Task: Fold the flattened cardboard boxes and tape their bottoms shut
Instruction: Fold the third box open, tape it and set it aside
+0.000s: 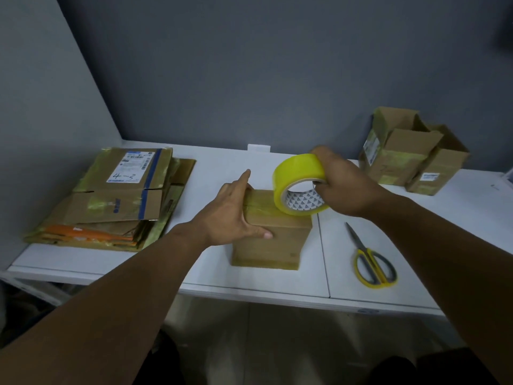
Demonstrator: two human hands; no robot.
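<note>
A small folded cardboard box (273, 240) stands on the white table (222, 279) in the middle, closed flaps facing up. My left hand (236, 209) lies flat on its top left with fingers straight, thumb along the front edge. My right hand (341, 184) grips a yellow tape roll (298, 184) held over the box's top right. A strip of tape (261, 202) runs from the roll across the top towards my left hand.
A pile of flattened cardboard boxes (116, 198) lies at the left of the table. Two folded boxes (410, 151) with open tops stand at the back right. Yellow-handled scissors (370, 259) lie to the right of the box. Grey walls close off the back and left.
</note>
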